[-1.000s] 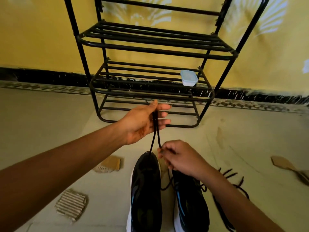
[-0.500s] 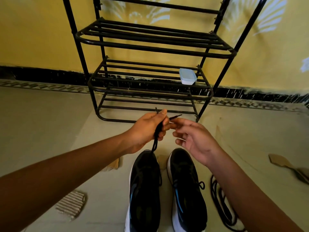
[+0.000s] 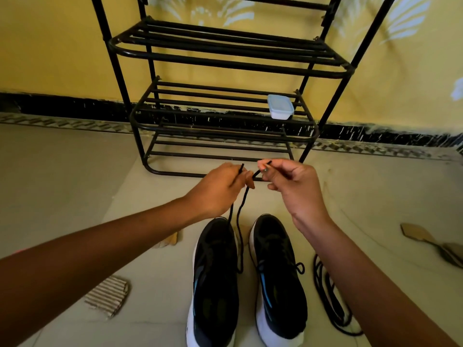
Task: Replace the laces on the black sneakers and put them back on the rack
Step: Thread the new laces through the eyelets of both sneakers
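Two black sneakers with white soles stand side by side on the floor, toes toward the rack: the left sneaker and the right sneaker. A black lace rises from the left sneaker in two strands. My left hand pinches one lace end, and my right hand pinches the other end, both raised above the toes. The right sneaker carries a tied lace with a small loop. The black metal shoe rack stands against the yellow wall just beyond my hands.
A loose black lace lies coiled on the floor right of the sneakers. A small white lidded box sits on the rack's middle shelf. Cardboard scraps lie at left, another cardboard piece at right.
My right hand left the right sneaker's tongue, rose and took one lace end. The two ends, first held together in my left hand, are now split between both hands.
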A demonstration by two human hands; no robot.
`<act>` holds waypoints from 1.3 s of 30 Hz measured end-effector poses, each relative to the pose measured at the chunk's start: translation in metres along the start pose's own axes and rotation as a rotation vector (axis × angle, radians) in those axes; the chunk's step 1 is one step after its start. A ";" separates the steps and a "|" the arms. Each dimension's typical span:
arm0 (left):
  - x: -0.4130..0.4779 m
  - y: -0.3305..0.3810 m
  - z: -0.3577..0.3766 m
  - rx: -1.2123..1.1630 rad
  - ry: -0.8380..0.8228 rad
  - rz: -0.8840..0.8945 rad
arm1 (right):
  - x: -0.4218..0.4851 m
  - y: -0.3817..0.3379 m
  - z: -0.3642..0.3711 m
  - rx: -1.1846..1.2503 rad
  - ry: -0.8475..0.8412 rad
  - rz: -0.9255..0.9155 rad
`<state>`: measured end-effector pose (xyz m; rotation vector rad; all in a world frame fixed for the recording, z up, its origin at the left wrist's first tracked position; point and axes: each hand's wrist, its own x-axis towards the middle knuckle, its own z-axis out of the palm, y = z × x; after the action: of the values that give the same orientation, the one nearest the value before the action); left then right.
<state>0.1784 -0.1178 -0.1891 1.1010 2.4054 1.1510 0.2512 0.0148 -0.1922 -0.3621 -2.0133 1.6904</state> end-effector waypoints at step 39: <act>-0.038 -0.126 0.062 0.363 -0.259 -0.170 | -0.012 -0.032 -0.026 0.040 -0.143 0.138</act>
<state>0.1698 -0.1612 -0.3273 1.0426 2.4939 0.4950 0.2780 0.0242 -0.1603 -0.3840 -2.0945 1.8855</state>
